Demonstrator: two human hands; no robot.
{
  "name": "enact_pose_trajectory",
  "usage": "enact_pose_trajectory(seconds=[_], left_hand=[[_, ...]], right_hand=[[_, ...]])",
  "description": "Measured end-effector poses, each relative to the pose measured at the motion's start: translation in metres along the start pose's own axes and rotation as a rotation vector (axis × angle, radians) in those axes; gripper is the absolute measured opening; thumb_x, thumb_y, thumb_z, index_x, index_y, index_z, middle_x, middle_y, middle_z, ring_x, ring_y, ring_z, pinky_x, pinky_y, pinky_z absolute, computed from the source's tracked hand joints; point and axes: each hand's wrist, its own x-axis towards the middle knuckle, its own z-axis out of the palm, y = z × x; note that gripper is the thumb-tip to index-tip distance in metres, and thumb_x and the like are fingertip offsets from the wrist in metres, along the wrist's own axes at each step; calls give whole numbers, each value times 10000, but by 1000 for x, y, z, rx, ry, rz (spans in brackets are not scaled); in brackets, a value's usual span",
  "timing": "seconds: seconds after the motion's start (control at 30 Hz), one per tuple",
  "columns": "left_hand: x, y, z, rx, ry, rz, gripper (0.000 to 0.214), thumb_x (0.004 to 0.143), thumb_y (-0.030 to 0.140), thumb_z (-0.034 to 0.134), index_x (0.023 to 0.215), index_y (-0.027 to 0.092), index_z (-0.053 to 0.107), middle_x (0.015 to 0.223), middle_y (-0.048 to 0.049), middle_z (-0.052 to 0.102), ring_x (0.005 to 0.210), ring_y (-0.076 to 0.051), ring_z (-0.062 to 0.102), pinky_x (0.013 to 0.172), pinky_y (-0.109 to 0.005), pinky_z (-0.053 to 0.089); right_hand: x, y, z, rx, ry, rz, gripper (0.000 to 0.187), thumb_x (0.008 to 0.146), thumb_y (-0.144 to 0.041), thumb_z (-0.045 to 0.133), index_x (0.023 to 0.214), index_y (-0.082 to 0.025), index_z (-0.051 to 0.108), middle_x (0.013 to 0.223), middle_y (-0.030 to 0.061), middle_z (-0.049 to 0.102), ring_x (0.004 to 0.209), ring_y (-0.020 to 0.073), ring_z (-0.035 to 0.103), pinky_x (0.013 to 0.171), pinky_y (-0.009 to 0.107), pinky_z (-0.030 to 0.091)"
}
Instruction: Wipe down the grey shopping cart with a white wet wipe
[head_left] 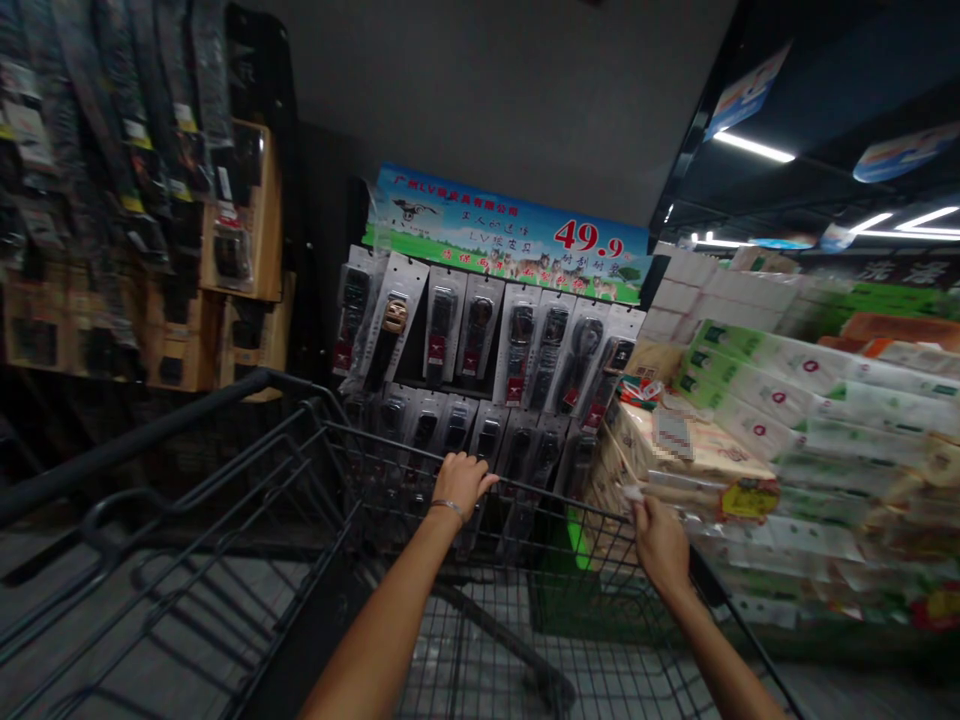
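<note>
My left hand [460, 482] reaches over the far rim of a black wire shopping cart [315, 480], fingers curled down on the rim in front of a rack of packaged belts [480, 340]. A thin bracelet sits on that wrist. My right hand [660, 540] is closed near the cart's right front corner and pinches a small white thing I cannot make out, beside stacked tissue packs [757, 420]. The cart basket looks bare apart from a green item seen through its mesh.
A blue and green price sign [510, 235] reading 49.9 tops the belt rack. Wooden shelves with dark goods and hanging belts [150, 200] fill the left. Tissue packs pile high on the right under ceiling lights.
</note>
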Motion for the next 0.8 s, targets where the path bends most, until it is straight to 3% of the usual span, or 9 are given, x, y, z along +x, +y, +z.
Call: enact_pose_trajectory(seconds=[0.13, 0.3, 0.43, 0.6, 0.8], left_hand=[[0, 1, -2, 14, -16, 0, 316, 890, 428, 443, 780, 192, 622, 769, -63, 630, 803, -206, 517, 702, -333, 294], [0, 1, -1, 16, -15, -3, 315, 883, 428, 454, 784, 179, 620, 782, -71, 634, 811, -207, 519, 708, -331, 292], [0, 1, 0, 6, 4, -2, 321, 886, 434, 446, 769, 187, 615, 773, -63, 632, 805, -206, 514, 717, -334, 295], [0, 0, 1, 18, -10, 1, 321, 892, 434, 437, 775, 194, 616, 769, -61, 629, 809, -206, 514, 718, -336, 299], [0, 0, 2, -11, 11, -1, 330, 895, 440, 427, 761, 199, 608, 769, -61, 626, 802, -206, 511, 719, -339, 296]], right_hand=[[-8, -8, 13, 278, -51, 12, 449, 836, -461, 349, 693, -155, 645, 675, 105, 644, 701, 251, 590, 625, 313, 412], [-21, -17, 24, 503, 23, -47, 493, 772, -578, 439, 766, -152, 688, 817, 130, 685, 835, 268, 588, 769, 376, 447], [-25, -28, 23, 642, -28, -93, 405, 762, -532, 521, 759, -168, 697, 931, 134, 692, 933, 267, 596, 868, 408, 438], [-26, -33, 20, 736, -158, -90, 374, 814, -452, 492, 895, -167, 720, 1034, 121, 686, 1051, 254, 573, 952, 417, 403], [-27, -33, 34, 683, -50, -124, 437, 763, -366, 536, 1128, -143, 628, 1084, 140, 660, 961, 238, 612, 879, 416, 464]])
